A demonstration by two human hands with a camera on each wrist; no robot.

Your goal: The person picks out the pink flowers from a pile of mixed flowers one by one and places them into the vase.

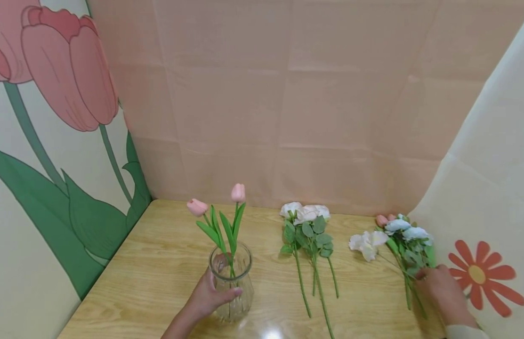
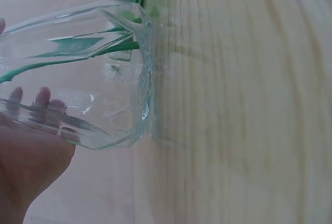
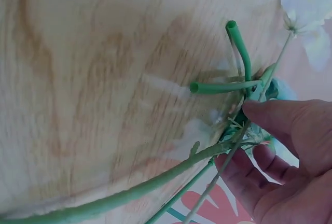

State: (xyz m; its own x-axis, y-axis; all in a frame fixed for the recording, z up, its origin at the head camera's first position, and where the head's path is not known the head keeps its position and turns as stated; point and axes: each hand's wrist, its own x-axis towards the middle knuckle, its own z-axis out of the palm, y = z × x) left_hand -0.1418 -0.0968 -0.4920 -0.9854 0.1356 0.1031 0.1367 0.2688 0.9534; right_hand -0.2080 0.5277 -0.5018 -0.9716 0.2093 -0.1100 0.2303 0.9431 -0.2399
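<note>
My left hand (image 1: pixel 211 292) grips a clear ribbed glass vase (image 1: pixel 240 301) standing on the table, thumb on its near side. Through the glass in the left wrist view, fingertips show behind the vase (image 2: pixel 78 99). Two pink tulips (image 1: pixel 238 193) with green leaves stand in it, leaning apart. At the right, my right hand (image 1: pixel 444 292) has its thumb and fingers about the thin stem of a white flower (image 1: pixel 367 245). Beside and under that hand lies a bunch of pale blue flowers (image 1: pixel 407 230) and pink tulips (image 1: pixel 384 220). Thicker green stems (image 3: pixel 135 185) run past the fingers in the right wrist view.
Several white roses (image 1: pixel 306 214) with leafy green stems lie on the wooden table (image 1: pixel 160 263) between the two hands. A pinkish-beige cloth (image 1: pixel 287 117) hangs behind the table. Printed flower panels (image 1: pixel 499 212) border it left and right.
</note>
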